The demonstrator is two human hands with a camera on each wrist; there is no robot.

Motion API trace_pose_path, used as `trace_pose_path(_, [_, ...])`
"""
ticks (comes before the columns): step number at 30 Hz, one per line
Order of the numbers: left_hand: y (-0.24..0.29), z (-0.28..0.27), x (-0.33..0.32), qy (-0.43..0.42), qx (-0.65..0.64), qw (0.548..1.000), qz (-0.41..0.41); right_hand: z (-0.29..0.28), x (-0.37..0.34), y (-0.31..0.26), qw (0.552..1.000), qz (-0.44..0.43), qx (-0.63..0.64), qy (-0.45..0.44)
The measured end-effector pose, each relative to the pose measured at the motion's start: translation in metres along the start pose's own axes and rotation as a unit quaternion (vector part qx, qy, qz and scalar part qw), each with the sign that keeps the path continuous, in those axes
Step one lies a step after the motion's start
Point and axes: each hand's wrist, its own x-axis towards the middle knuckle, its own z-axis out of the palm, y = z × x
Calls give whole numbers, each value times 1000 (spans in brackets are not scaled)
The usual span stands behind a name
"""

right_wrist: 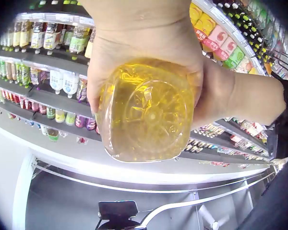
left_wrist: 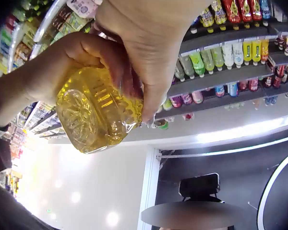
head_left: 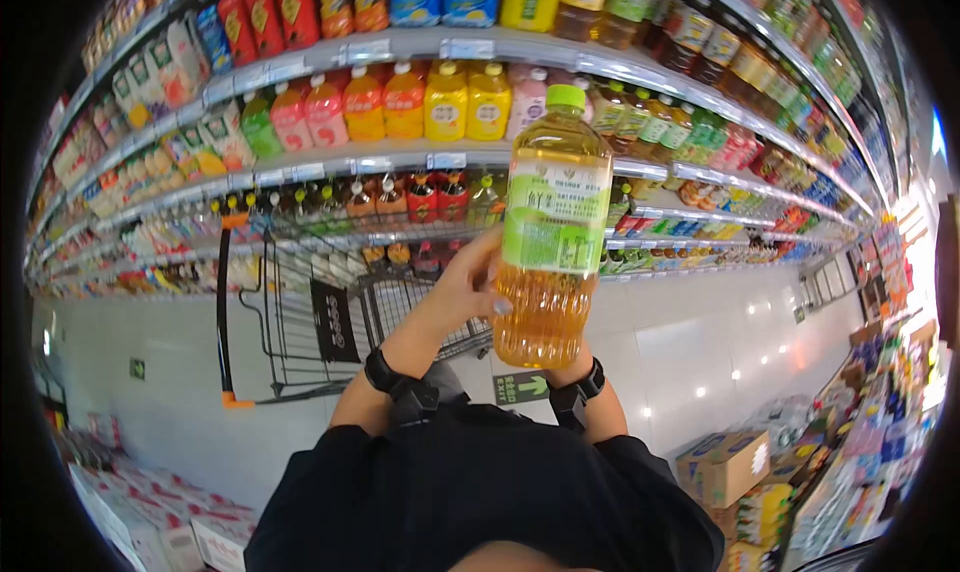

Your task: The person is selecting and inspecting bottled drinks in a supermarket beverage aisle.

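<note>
As the left hand (head_left: 470, 287) and the right hand (right_wrist: 144, 45) are both curled round one large clear bottle (head_left: 553, 234) of amber liquid, neither is free. Left: thumb pressed to the bottle's lower side. Right: wrapped round from the far side, nearly all hidden in the head view. Risk, as judged: a drop to the tiled floor (head_left: 690, 339), since smooth, seemingly heavy plastic is gripped by its sides and the base (right_wrist: 152, 116) is left uncovered by any palm; it would be caused by one hold being eased too soon. A knock on the shopping cart (head_left: 333, 322) may also be caused by a low swing leftward. Position: bottle held between the hands, touching both; green cap (head_left: 566, 97) well above the grip, printed label (head_left: 553, 212) faced toward the head camera. Outward: cart stood at the left; drink shelves (head_left: 390, 47) stocked in rows behind; cardboard box (head_left: 720, 464) placed on the right.
</note>
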Motion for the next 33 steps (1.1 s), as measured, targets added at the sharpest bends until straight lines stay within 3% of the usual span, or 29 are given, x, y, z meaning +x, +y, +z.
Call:
trace_pose_path(5, [7,-62,26,40,-13,999,7,-11,67,6,997,65,22,-36])
trace_pose_path(9, [18,-103,31,52,-47,995,-76,-11,106,10,993,86,34,-70])
trace_pose_path(10, [20,-107,36,44,-45,997,-43,5,109,9,997,73,9,-6])
trace_pose_path(12, [7,-131,42,-4,-102,993,-59,18,117,13,994,22,-97,52])
trace_pose_path(14, [-6,-146,46,-16,-133,989,-54,14,123,11,988,3,-145,56])
trace_pose_path(17, [-5,-142,54,44,-118,991,-45,5,127,1,971,-28,-228,70])
trace_pose_path(22, [-20,-140,68,43,-105,990,-82,14,130,-19,957,-101,-254,93])
trace_pose_path(26, [-31,-125,95,11,-81,996,-35,2,127,-49,954,-125,-264,62])
trace_pose_path(33, [-56,-83,137,32,-64,996,-48,-5,123,-125,921,-196,-335,37])
